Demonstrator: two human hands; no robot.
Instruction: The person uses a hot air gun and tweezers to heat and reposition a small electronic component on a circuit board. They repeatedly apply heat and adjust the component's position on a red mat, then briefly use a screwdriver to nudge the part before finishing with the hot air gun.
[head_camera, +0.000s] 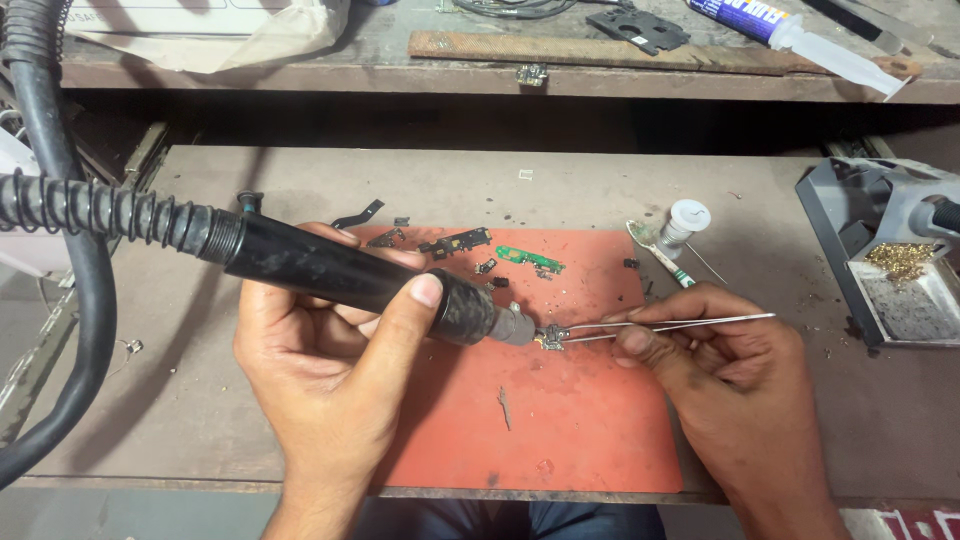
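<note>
hose (60, 300) cut off, tube (800, 35) cropped

Glossy black plastic handle (340, 272), shiny metal tweezers (670, 325), matt red mat (570, 420), worn wooden bench (450, 185)

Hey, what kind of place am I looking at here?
Most likely a small electronics repair bench. The left hand holds a hot-air handpiece over a tiny part gripped in tweezers by the right hand; a green circuit board lies on the red mat.
</note>
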